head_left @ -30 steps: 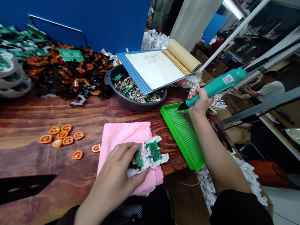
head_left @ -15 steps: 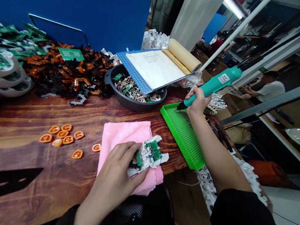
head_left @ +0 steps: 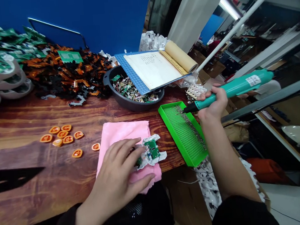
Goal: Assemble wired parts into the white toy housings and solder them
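My left hand (head_left: 118,174) presses flat on a white plastic part with green circuit boards (head_left: 151,154), which lies on a pink cloth (head_left: 120,132) at the table's front edge. My right hand (head_left: 213,104) grips a teal electric screwdriver (head_left: 231,89). Its dark tip hovers over the far end of a green perforated tray (head_left: 180,131), where small screws lie along the right side.
A dark bowl of small circuit boards (head_left: 130,91) sits behind the cloth, partly covered by an open notebook on a blue mat (head_left: 151,69). Several orange pieces (head_left: 63,135) lie to the left. A black and orange parts heap (head_left: 66,75) fills the back left. A person sits at far right.
My right hand has shifted the screwdriver to the right and flattened its angle over the tray. My left hand has slid further over the white part.
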Motion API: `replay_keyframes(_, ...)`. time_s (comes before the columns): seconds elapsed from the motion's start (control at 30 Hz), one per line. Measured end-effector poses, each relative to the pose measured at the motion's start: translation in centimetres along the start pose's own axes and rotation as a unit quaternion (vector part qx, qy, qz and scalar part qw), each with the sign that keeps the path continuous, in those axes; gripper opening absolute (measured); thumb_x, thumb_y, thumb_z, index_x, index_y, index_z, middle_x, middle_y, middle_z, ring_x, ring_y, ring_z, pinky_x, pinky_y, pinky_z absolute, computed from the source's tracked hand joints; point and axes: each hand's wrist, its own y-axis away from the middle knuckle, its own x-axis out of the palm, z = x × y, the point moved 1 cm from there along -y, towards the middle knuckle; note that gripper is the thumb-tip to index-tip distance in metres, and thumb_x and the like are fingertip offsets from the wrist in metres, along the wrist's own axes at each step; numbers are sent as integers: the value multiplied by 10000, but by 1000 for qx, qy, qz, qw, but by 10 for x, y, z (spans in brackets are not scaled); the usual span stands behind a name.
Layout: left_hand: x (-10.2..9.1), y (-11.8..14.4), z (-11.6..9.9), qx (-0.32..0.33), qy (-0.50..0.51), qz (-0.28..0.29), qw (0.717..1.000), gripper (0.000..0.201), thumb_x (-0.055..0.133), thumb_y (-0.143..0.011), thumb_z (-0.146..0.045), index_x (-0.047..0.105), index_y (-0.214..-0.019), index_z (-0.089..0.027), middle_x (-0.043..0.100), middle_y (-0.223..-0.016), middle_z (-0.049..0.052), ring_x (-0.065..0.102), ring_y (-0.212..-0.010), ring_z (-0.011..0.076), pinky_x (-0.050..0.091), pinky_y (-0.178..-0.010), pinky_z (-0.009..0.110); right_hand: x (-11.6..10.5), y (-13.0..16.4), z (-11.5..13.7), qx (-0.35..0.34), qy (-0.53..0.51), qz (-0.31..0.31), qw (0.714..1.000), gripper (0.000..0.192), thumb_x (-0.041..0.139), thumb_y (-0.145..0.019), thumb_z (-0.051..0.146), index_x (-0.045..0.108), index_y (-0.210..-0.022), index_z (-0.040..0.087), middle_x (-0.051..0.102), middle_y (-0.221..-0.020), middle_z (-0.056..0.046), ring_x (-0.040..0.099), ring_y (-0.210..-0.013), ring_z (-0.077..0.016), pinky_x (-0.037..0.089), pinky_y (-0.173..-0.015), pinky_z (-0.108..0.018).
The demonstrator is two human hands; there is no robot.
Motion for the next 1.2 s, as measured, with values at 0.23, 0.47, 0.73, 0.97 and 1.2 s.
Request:
replay_keyframes(0.23, 15, -28, -58, 111, -8, 68, 991, 656, 579, -824, -598, 526, -1311, -162, 358, -1508, 188, 302, -1404, 360, 276, -1130, 565, -11, 71, 59, 110, -3, 101, 989, 112, 558, -683, 214, 500, -779, 217, 343, -494, 88, 376, -399, -69, 351, -431, -204)
replay_keyframes(0.47, 55, -44, -81, 127, 69, 134, 980, 754, 489, -857, -639, 489, -1348, -67, 480, -1437, 146, 373, -1382, 279, 207, -1197, 464, -30, 88, 81, 129, 33, 100, 986, 123, 581, -665, 218, 531, -777, 221, 361, -468, 85, 368, -390, -65, 345, -423, -200)
replay_keyframes(0.73, 77, -28, -94, 178, 123, 231, 948, 673, 633, -783, -598, 520, -1349, -253, 238, -1566, 125, 188, -1449, 329, 233, -1165, 529, -23, 25, 34, -47, 24, 27, 998, 168, 607, -644, 215, 518, -786, 204, 438, -456, 94, 418, -393, -78, 371, -414, -206)
replay_keyframes(0.97, 28, -16, -50, 131, 5, 137, 982, 668, 571, -886, -355, 286, -1483, -257, 353, -1533, 63, 285, -1426, 276, 202, -1180, 530, 8, -25, -40, -66, 30, 26, 997, 186, 633, -628, 266, 512, -752, 200, 454, -432, 105, 444, -363, -84, 383, -373, -206)
replay_keyframes(1.2, 1, 7, -1, 46, -106, 39, 993, 739, 600, -841, -451, 314, -1466, -180, 475, -1442, 118, 411, -1342, 301, 204, -1173, 492, 17, -28, -64, -67, 44, 64, 995, 166, 641, -654, 257, 533, -757, 185, 477, -440, 102, 459, -362, -79, 400, -371, -200)
